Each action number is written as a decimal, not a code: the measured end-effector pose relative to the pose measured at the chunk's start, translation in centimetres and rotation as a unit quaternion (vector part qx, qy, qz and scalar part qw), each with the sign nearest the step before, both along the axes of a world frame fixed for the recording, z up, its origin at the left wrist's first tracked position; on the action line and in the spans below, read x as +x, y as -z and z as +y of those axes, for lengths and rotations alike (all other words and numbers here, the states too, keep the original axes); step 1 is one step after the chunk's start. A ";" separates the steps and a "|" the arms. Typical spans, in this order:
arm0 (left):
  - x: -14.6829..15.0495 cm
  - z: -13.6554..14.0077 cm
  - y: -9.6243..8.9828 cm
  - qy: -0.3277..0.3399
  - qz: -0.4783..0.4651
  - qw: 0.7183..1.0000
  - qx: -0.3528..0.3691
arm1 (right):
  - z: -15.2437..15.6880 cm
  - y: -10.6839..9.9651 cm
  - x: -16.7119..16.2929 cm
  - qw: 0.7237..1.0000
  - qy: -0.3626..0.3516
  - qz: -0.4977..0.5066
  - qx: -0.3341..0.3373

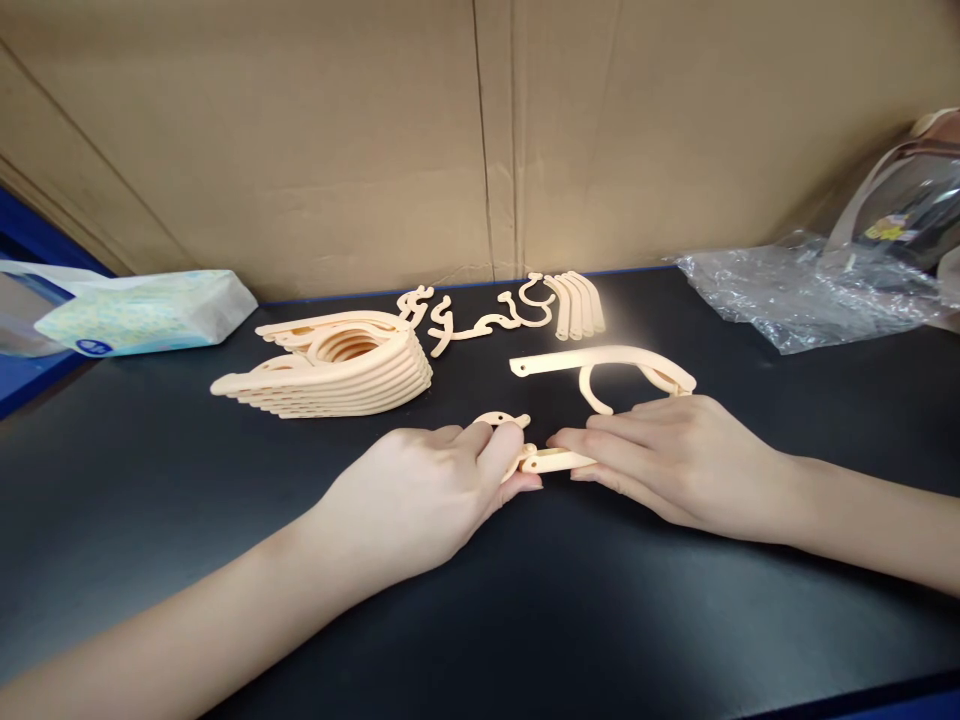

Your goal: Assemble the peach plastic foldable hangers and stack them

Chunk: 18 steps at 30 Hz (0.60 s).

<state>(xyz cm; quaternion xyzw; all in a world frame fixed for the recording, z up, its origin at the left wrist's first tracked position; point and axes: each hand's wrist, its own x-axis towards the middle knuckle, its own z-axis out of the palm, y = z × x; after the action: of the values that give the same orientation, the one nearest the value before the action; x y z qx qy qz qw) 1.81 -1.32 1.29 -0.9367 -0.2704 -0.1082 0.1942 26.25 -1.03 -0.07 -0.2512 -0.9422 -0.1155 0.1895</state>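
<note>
My left hand (pixel 420 490) is closed around a small curved cream plastic hook piece (pixel 501 418), and its fingers cover most of the piece. My right hand (pixel 686 460) grips a cream plastic hanger frame (pixel 600 357), whose long curved arm with a holed end points left. A lower straight end of that frame meets the piece in my left fingers; whether the two are joined cannot be seen. Beyond my left hand lies a stack of folded cream hangers (pixel 352 385). Farther back are several loose hook pieces (pixel 495 323) and a row of curved hanger arms (pixel 579 305).
Everything lies on a black tabletop (pixel 525 620). A tissue pack (pixel 165 310) is at the left. Crinkled clear plastic (pixel 802 290) and a transparent bag (pixel 900 225) occupy the back right. Brown cardboard (pixel 300 130) stands upright behind the table.
</note>
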 end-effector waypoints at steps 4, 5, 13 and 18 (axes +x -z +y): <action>-0.1 0.2 -0.1 0.019 0.029 0.999 0.025 | 0.0 -0.1 0.1 1.000 -0.004 -0.002 -0.019; -0.1 0.2 -0.1 0.022 0.036 0.998 0.036 | -0.1 -0.1 0.1 0.999 -0.003 -0.005 -0.033; -0.2 0.1 -0.3 0.036 0.056 0.993 0.102 | -0.1 -0.2 0.3 0.990 -0.004 -0.016 -0.141; -0.2 0.1 -0.2 0.041 0.040 0.994 0.094 | 0.0 -0.5 0.4 0.987 -0.009 -0.013 -0.158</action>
<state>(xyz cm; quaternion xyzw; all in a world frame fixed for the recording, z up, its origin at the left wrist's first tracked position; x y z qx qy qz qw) 1.57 -1.24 1.45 -0.9283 -0.2122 -0.1039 0.2870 26.67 -1.05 0.43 -0.2679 -0.9532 0.0335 0.1358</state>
